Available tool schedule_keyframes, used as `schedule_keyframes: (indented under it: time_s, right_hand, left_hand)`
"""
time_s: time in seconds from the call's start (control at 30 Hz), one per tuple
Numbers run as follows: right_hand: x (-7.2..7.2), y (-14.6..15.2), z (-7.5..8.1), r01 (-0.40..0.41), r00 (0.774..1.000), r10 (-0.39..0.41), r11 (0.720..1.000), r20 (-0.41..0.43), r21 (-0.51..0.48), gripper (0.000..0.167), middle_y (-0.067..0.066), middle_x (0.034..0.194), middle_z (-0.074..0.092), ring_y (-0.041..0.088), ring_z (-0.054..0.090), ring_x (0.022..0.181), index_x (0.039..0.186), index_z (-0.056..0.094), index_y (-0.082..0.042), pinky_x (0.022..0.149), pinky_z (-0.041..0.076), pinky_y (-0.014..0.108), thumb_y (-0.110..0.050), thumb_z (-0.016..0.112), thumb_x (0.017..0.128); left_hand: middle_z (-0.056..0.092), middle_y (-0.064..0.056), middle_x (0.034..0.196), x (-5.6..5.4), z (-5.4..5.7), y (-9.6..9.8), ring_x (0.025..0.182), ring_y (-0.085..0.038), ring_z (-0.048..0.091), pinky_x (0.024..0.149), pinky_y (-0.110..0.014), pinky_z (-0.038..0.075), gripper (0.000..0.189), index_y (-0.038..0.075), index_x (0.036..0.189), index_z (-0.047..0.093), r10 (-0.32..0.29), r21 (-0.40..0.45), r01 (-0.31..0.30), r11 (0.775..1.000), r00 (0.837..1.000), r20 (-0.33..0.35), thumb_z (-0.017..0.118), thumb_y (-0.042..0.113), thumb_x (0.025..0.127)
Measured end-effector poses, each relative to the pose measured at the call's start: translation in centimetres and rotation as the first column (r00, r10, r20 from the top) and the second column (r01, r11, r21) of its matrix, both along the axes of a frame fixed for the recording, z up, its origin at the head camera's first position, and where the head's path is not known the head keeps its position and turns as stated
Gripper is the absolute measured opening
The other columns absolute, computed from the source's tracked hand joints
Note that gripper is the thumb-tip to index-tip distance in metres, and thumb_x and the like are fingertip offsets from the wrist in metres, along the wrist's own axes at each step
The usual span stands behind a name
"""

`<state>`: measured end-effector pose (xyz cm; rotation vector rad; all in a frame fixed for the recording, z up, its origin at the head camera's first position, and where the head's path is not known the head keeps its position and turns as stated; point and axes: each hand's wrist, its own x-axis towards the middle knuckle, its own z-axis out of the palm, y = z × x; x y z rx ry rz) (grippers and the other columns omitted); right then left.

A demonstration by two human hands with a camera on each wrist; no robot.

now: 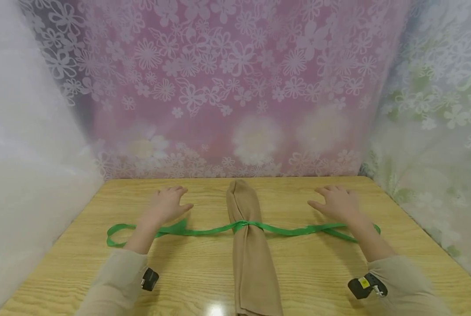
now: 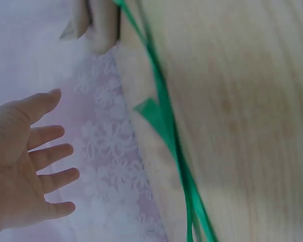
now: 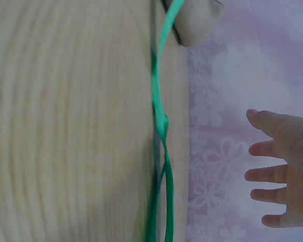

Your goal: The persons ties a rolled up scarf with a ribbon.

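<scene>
A long bundle of folded tan cloth (image 1: 255,267) lies lengthwise down the middle of the table. Around its upper part runs a green ribbon (image 1: 209,231), crossed or knotted on top, its two tails stretching out left and right. My left hand (image 1: 167,204) is above the left tail, fingers spread and holding nothing; the left wrist view shows its open palm (image 2: 15,161). On the other side my right hand (image 1: 337,202) is held above the right tail, also with spread fingers and nothing in it. Both hands are apart from the cloth.
The wooden table (image 1: 188,272) reaches back to a pink flowered curtain (image 1: 227,87). A whitish sheet (image 1: 34,145) hangs at the left and a flowered curtain (image 1: 437,131) at the right. Small black cameras (image 1: 150,279) are worn on both wrists.
</scene>
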<state>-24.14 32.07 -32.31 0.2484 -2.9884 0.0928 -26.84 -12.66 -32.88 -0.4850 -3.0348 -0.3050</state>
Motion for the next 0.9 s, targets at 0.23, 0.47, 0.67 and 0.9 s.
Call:
schedule_keyframes:
  time_s: [0.23, 0.47, 0.67, 0.9]
  right_hand:
    - [0.0, -3.0, -0.9, -0.123, 0.992, 0.123, 0.992, -0.025, 0.033, 0.054, 0.022, 0.122, 0.055, 0.045, 0.046, 0.113, 0.124, 0.058, -0.007, 0.088, 0.032, 0.065, -0.047, 0.058, 0.087]
    - [0.1, -5.4, -1.4, -0.198, 0.979, 0.195, 0.978, 0.059, 0.061, 0.057, 0.018, 0.120, 0.057, 0.041, 0.048, 0.112, 0.120, 0.061, -0.008, 0.087, 0.036, 0.062, -0.052, 0.059, 0.084]
    - [0.5, -6.9, -2.4, -0.280, 0.959, 0.274, 0.955, 0.075, 0.101, 0.053, 0.011, 0.110, 0.063, 0.036, 0.054, 0.104, 0.108, 0.068, -0.010, 0.084, 0.042, 0.056, -0.053, 0.066, 0.078]
    - [0.9, -8.1, -3.2, -0.335, 0.942, 0.323, 0.926, 0.092, 0.172, 0.034, -0.006, 0.079, 0.058, 0.018, 0.051, 0.074, 0.082, 0.069, -0.018, 0.067, 0.043, 0.037, -0.051, 0.073, 0.071]
  left_hand:
    - [0.049, -0.013, 0.134, 0.7, -1.2, 3.4, 0.122, -0.038, 0.042, 0.099, -0.061, 0.025, 0.056, 0.008, 0.131, 0.052, -0.139, -0.028, 0.142, 0.989, 0.987, 0.085, 0.064, 0.039, 0.085]
    - [0.061, -0.006, 0.119, 1.8, -1.2, 5.8, 0.113, -0.031, 0.053, 0.099, -0.057, 0.030, 0.047, 0.010, 0.121, 0.062, -0.217, -0.060, 0.221, 0.973, 0.974, 0.071, 0.068, 0.037, 0.083]
    - [0.066, -0.002, 0.111, 2.3, -1.9, 6.9, 0.110, -0.031, 0.054, 0.098, -0.056, 0.031, 0.038, 0.012, 0.114, 0.067, -0.235, -0.082, 0.240, 0.967, 0.969, 0.071, 0.068, 0.034, 0.083]
    - [0.069, 0.003, 0.100, 2.4, -3.0, 7.4, 0.099, -0.024, 0.060, 0.091, -0.050, 0.039, 0.034, 0.014, 0.105, 0.071, -0.249, -0.155, 0.256, 0.954, 0.966, 0.064, 0.072, 0.036, 0.079]
